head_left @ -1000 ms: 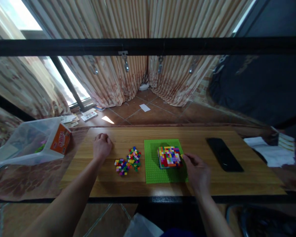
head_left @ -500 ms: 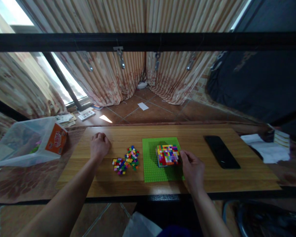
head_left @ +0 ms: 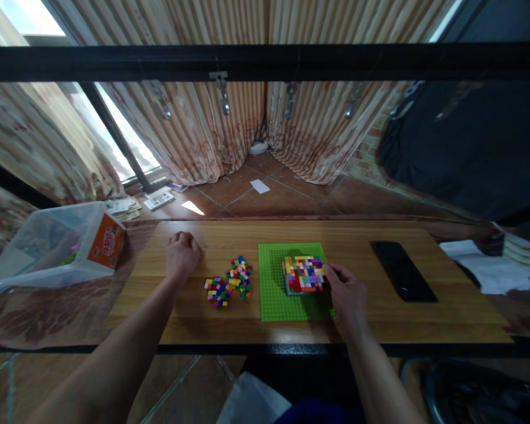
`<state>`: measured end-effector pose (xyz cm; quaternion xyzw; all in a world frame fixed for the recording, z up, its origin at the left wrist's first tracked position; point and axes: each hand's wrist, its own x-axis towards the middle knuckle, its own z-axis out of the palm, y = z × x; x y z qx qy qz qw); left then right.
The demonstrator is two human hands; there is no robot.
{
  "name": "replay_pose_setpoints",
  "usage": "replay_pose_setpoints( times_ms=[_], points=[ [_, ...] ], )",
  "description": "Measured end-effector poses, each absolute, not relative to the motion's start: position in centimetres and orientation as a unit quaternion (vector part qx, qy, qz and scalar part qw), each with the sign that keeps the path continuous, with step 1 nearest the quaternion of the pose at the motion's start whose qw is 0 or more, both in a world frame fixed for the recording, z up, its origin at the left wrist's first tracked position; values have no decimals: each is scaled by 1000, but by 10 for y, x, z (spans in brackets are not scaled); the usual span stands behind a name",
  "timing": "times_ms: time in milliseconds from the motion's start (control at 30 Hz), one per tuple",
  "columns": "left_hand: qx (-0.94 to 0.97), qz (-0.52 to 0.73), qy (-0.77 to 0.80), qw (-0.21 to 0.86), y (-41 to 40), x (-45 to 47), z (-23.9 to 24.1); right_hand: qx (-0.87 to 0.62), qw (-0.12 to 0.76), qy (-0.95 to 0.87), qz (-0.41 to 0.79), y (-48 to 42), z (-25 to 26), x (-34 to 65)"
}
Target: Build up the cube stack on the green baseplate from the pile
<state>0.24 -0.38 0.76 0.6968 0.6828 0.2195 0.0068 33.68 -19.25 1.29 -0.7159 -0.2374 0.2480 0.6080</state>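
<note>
A block of small multicoloured building bricks (head_left: 304, 274) stands on a green studded baseplate (head_left: 271, 306). At the block's right edge is my right hand (head_left: 348, 290), thumb and forefinger pinched together against its upper right side. Whatever sits between those fingertips is too small to make out. My left hand (head_left: 182, 253) rests on the tabletop, back upward, its fingers curled in; the palm is hidden. Between that hand and the baseplate lie loose bricks in two touching piles, a nearer pile (head_left: 218, 291) and a farther pile (head_left: 239, 274).
A black phone-like slab (head_left: 401, 271) lies on the wooden table (head_left: 194, 327) at right. Left of the table is a clear plastic bin (head_left: 57, 241) with an orange label. White papers (head_left: 481, 268) lie beyond the right end. A dark bar (head_left: 265, 62) crosses above.
The view has shifted slightly, moving everything a little right in the picture. My right hand keeps its place at the block's right edge, fingertips slightly higher. My left hand stays put.
</note>
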Motion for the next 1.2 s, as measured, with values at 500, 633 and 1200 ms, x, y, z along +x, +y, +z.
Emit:
replay_pose_setpoints(
  times_ms=[500,633,1200],
  points=[
    [695,220,684,-7,-1,1,2,-744,567,-299,188,-194,7,337],
    [703,219,676,-13,-2,1,2,-738,564,-298,220,-196,8,340],
    [698,227,679,-15,-3,2,0,-780,448,-394,188,-189,15,338]
  ],
)
